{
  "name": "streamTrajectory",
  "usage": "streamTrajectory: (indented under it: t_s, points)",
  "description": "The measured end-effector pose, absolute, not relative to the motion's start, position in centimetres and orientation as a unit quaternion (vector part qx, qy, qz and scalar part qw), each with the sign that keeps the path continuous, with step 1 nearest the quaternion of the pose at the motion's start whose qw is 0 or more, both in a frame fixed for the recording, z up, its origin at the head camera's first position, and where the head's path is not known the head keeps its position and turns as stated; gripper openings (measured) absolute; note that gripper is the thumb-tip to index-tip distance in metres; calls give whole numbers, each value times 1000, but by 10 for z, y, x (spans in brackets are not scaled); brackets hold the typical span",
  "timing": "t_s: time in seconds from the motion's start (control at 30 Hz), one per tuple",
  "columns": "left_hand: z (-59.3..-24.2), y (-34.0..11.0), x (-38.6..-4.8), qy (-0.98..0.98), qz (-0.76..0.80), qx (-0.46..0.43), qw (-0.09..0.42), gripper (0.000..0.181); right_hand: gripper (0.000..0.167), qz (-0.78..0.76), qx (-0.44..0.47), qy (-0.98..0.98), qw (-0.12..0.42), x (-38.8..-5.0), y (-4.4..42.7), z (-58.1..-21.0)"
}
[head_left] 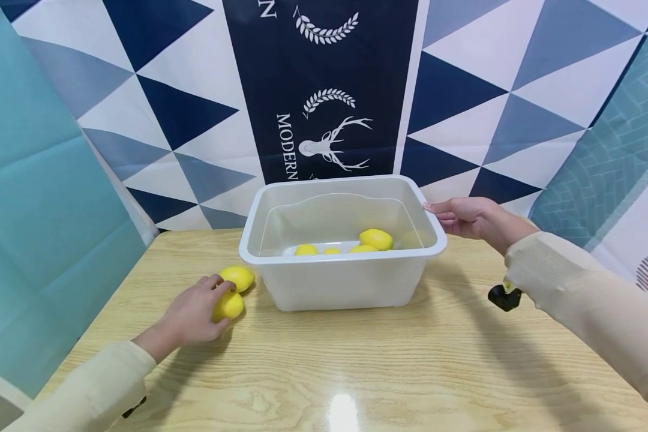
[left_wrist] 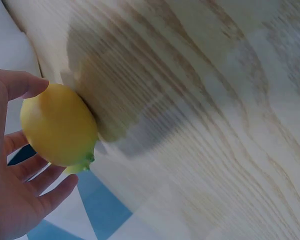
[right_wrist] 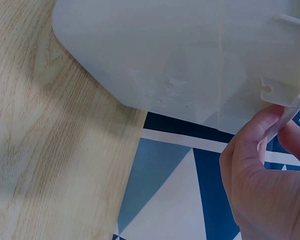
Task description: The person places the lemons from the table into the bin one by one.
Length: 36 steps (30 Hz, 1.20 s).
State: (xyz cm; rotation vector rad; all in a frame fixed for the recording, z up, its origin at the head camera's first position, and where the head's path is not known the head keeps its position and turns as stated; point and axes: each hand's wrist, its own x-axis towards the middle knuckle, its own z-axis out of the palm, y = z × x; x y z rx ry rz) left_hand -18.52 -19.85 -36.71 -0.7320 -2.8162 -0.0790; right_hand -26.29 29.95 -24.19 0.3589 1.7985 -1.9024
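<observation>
A white plastic bin [head_left: 342,282] stands on the table, with several yellow lemons [head_left: 377,239] inside it. To its left, two more lemons lie close together on the wood. My left hand [head_left: 197,311] grips the nearer lemon [head_left: 228,306], thumb on one side and fingers on the other; the farther lemon [head_left: 237,278] sits just beyond the fingertips. In the left wrist view the held lemon [left_wrist: 59,125] shows a green tip. My right hand [head_left: 472,219] pinches the bin's right rim between thumb and fingers, as the right wrist view shows at the bin wall [right_wrist: 155,60].
The light wooden table [head_left: 281,378] ends at a patterned cloth [head_left: 194,120] hanging behind the bin. A teal cloth [head_left: 48,198] hangs along the left side. A small black object [head_left: 504,297] shows below the right sleeve.
</observation>
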Motion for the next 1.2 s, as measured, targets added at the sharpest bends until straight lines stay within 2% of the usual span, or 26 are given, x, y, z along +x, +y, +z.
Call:
streamTrajectory:
  t_s: [0.2, 0.47, 0.97, 1.2]
  points:
    - [-370, -194, -184, -959, -36, -261, 106, 51, 14, -695, 125, 664, 246, -263, 300, -242]
    - [-371, -191, -180, -965, -33, -247, 88, 51, 8, -695, 127, 665, 243, -263, 300, -244]
    - [-368, -187, -162, -967, -37, -242, 66, 47, 9, -696, 133, 663, 243, -263, 300, -243]
    - [-367, -189, -159, -966, -40, -249, 63, 55, 10, -698, 133, 659, 248, -264, 300, -243]
